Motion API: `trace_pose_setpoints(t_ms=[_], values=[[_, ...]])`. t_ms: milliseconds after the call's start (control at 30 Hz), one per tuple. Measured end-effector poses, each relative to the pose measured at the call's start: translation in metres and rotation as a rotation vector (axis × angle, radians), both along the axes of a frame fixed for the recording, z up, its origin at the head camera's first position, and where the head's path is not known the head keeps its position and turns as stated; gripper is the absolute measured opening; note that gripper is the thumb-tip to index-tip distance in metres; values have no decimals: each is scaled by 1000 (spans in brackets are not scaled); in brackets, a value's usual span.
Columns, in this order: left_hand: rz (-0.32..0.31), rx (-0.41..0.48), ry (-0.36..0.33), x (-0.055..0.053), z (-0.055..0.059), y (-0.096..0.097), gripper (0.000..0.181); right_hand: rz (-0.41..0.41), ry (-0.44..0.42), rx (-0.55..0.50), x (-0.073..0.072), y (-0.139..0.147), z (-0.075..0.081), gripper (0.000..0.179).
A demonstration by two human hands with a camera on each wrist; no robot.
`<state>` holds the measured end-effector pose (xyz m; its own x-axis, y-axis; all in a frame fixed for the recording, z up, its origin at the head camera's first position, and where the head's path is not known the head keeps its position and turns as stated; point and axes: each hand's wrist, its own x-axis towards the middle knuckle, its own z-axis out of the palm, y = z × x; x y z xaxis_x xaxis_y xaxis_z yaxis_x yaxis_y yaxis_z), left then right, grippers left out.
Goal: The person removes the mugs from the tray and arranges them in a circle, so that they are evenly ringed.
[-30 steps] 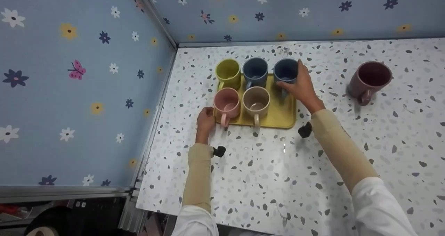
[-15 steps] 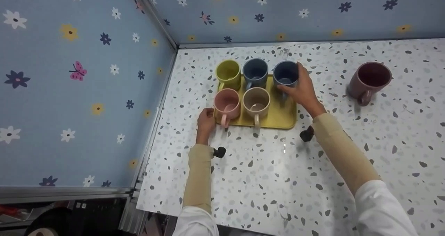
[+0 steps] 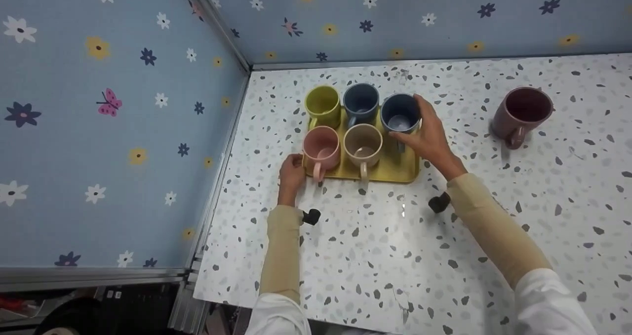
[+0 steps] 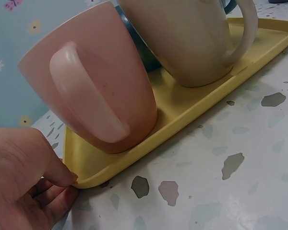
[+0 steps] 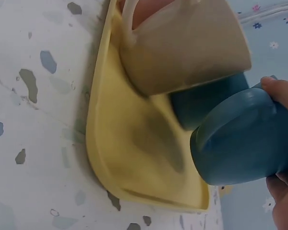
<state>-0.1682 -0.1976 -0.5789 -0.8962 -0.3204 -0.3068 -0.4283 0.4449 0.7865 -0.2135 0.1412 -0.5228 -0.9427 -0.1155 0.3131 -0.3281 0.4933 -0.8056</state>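
My right hand (image 3: 428,140) grips a blue mug (image 3: 400,114) by its sides, fingers at the far side and thumb at the near side. In the right wrist view this mug (image 5: 247,139) hangs tilted over the yellow tray (image 5: 134,158), its shadow on the tray floor. At the tray's near left corner, my left hand (image 3: 292,173) pinches the rim, with the thumb on top in the left wrist view. A pink mug (image 3: 322,150) and a beige mug (image 3: 364,145) stand in the front row. Behind them are a yellow-green mug (image 3: 323,107) and another blue mug (image 3: 361,103).
A dark purple mug (image 3: 522,115) stands apart on the speckled table (image 3: 355,256), to the right of the tray. Flowered blue panels (image 3: 444,19) border the table at the back and left. The table's front edge runs below the left forearm.
My right hand has brought the blue mug toward me and slightly left, over the tray's back right part. The left hand keeps its place at the tray corner.
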Motion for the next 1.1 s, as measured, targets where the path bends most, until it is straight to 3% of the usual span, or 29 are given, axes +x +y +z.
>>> trace_pose_setpoints(t_ms=[267,767,1100], values=[[-6,2,0,-1,-1,-1,33,-30,-16,45,9,6,12,100],[-3,-12,-22,0,0,-2,34,-71,-31,29,27,24,8,101],[-21,-7,37,2,-1,-2,32,-94,-34,47,36,29,7,101]])
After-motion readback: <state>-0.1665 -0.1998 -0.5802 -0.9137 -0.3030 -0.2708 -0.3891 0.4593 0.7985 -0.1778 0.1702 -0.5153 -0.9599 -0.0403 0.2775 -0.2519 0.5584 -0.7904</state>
